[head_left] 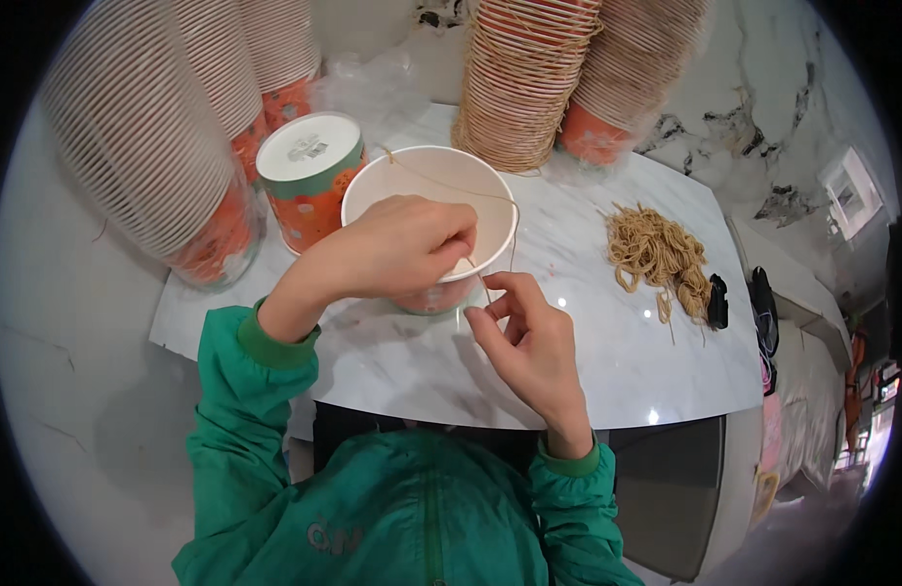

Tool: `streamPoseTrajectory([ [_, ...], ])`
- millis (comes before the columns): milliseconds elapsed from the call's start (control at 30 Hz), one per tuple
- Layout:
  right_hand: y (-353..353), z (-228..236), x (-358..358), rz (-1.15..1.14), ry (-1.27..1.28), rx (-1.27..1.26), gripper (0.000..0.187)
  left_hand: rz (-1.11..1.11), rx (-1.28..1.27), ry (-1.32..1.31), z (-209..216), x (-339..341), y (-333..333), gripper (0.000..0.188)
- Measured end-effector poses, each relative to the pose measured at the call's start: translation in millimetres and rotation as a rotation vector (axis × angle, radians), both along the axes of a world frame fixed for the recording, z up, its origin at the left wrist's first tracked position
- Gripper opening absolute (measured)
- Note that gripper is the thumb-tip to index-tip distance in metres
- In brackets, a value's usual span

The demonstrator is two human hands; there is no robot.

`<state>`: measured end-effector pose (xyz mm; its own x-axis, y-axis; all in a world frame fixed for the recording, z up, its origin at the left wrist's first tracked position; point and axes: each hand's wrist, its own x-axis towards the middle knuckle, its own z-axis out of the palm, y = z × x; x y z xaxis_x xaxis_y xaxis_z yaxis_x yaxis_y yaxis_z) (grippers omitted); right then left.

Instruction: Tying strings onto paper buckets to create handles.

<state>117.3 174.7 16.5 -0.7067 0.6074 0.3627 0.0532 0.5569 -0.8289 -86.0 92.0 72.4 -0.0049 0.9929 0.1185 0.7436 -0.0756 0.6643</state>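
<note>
Our left hand (402,244) bends over the near rim of the white paper tub (373,190), its thumb and fingers pinching the twine (451,188). Our right hand (529,337) sits just outside that rim, thumb and forefinger curled about the strand; we cannot tell whether they are closed on it. The twine also runs loosely across the tub's mouth and down its right side.

Beneath us, the bench (607,342) is pale, grey-veined and glossy enough to throw back small points of light. On it, to our right, lies a heap of tan cord (656,249), with a small black object (717,301) just beside it. An upside-down tub (309,215), orange and green, stands left of ours. Tall wrapped stacks (143,127) rise on the left; at the back stands a cord-wound stack (519,78), another stack (641,59) at its right.

Behind, the wall (754,98) is white with dark veins and bears a square white fitting (851,202).
</note>
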Motion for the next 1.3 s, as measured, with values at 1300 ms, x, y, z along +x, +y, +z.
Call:
streamPoseTrajectory([
  [1300,-22,-11,1,0.102,0.203,0.523,0.016,0.659,0.521,-0.979,-64,112,-53,0.013],
])
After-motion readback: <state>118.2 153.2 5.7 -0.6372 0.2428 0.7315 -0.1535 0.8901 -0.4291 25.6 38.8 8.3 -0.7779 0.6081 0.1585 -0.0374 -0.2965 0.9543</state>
